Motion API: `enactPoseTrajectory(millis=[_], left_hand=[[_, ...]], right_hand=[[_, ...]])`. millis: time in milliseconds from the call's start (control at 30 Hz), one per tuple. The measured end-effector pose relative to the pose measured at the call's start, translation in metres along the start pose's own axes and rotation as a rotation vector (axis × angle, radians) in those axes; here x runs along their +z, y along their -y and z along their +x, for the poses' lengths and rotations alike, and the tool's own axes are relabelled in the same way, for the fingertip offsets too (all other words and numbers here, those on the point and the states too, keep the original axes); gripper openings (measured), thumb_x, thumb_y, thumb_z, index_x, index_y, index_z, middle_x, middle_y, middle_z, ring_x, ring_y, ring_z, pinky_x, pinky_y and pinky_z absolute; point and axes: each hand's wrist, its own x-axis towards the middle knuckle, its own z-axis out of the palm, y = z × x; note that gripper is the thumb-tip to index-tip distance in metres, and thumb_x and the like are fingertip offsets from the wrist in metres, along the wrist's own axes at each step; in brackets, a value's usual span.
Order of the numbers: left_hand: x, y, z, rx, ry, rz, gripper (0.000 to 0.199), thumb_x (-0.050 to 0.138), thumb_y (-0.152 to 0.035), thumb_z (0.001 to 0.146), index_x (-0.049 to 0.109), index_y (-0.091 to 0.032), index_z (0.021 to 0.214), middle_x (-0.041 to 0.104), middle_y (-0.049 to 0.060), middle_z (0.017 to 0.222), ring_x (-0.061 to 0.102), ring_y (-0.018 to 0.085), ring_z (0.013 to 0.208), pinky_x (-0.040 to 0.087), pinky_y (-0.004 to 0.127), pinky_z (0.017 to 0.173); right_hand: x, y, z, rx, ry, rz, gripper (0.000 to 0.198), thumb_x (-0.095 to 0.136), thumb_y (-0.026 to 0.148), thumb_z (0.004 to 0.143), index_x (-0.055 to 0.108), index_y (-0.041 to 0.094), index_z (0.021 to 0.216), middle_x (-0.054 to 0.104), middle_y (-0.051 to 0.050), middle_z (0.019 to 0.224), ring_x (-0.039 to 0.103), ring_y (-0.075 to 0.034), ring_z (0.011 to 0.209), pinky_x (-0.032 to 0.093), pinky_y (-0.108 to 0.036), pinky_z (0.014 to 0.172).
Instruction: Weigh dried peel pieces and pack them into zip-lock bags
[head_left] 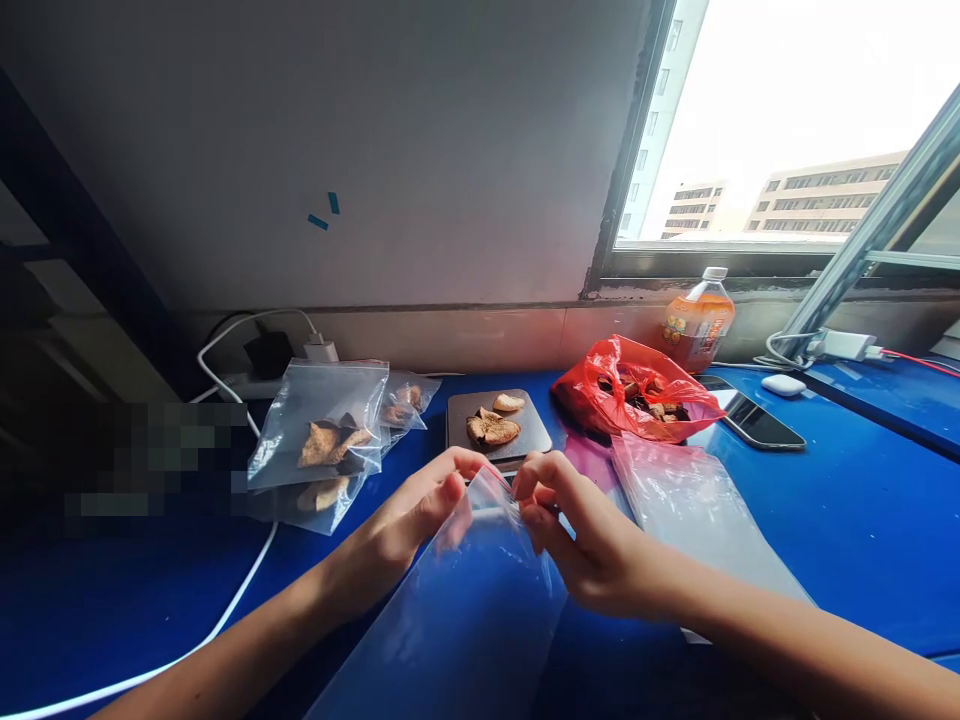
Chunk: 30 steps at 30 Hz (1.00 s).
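Observation:
Between my hands hangs a clear zip bag [465, 620], its top edge pinched near the middle of the view. My left hand [420, 510] grips the bag's upper left corner, thumb toward me. Fingers of my right hand [577, 530] are closed on the opposite top corner. Just beyond them lies a small digital scale [461, 415] with dried brown slices [493, 428] on its metal plate. An open red plastic bag [600, 365] to the right contains more dark dried pieces [660, 400]. Beside my right forearm is a stack of clear bags [697, 500].
Filled clear bags [322, 400] with dried slices lie at the left, near a white cable [255, 570] and chargers [321, 348]. A drink bottle [701, 320], a phone [757, 420] and a white earbud case [784, 385] are at the right on the blue table [885, 520].

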Motion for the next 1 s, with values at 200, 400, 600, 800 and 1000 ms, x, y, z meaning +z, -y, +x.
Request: enactPoseTrajectory(millis=[200, 400, 600, 800, 1000], left_hand=[[-0.007, 0.001, 0.001, 0.002, 0.186, -0.054, 0.043, 0.066, -0.058, 0.085, 0.063, -0.017, 0.097, 0.06, 0.002, 0.086, 0.05, 0.015, 0.076, 0.038, 0.026, 0.071], [-0.012, -0.004, -0.002, -0.017, 0.269, 0.057, 0.034, 0.064, -0.052, 0.084, 0.059, -0.018, 0.09, 0.058, 0.001, 0.086, 0.048, 0.016, 0.077, 0.036, 0.025, 0.068], [-0.01, -0.021, -0.006, -0.004, 0.361, 0.294, 0.019, 0.062, -0.036, 0.074, 0.056, -0.018, 0.071, 0.05, -0.002, 0.075, 0.043, 0.014, 0.068, 0.035, 0.026, 0.065], [-0.003, -0.027, -0.003, -0.087, 0.3, 0.371, 0.016, 0.058, -0.031, 0.072, 0.065, -0.02, 0.082, 0.057, 0.0, 0.086, 0.048, 0.016, 0.077, 0.039, 0.027, 0.072], [-0.009, -0.02, -0.002, -0.056, 0.359, 0.43, 0.019, 0.058, -0.03, 0.078, 0.05, -0.018, 0.066, 0.053, -0.002, 0.072, 0.048, 0.014, 0.069, 0.036, 0.024, 0.066]], right_hand=[[0.003, 0.01, -0.007, -0.163, -0.001, -0.096, 0.026, 0.039, 0.005, 0.092, 0.027, 0.026, 0.103, 0.042, 0.001, 0.088, 0.041, -0.01, 0.066, 0.036, -0.022, 0.057], [0.007, 0.01, -0.008, -0.197, 0.029, -0.096, 0.029, 0.04, 0.004, 0.091, 0.028, 0.027, 0.105, 0.046, 0.0, 0.089, 0.044, -0.01, 0.066, 0.038, -0.022, 0.056], [0.005, 0.012, -0.011, -0.175, 0.063, -0.098, 0.028, 0.041, 0.003, 0.089, 0.031, 0.026, 0.102, 0.051, 0.0, 0.084, 0.051, -0.011, 0.066, 0.04, -0.021, 0.056], [0.0, 0.004, -0.011, -0.18, 0.059, -0.206, 0.018, 0.04, 0.008, 0.091, 0.036, 0.025, 0.095, 0.058, 0.0, 0.081, 0.053, -0.011, 0.064, 0.039, -0.021, 0.057], [-0.003, 0.003, -0.004, -0.05, 0.079, -0.198, 0.006, 0.055, 0.022, 0.09, 0.049, 0.021, 0.091, 0.06, 0.0, 0.075, 0.052, -0.011, 0.061, 0.038, -0.022, 0.057]])
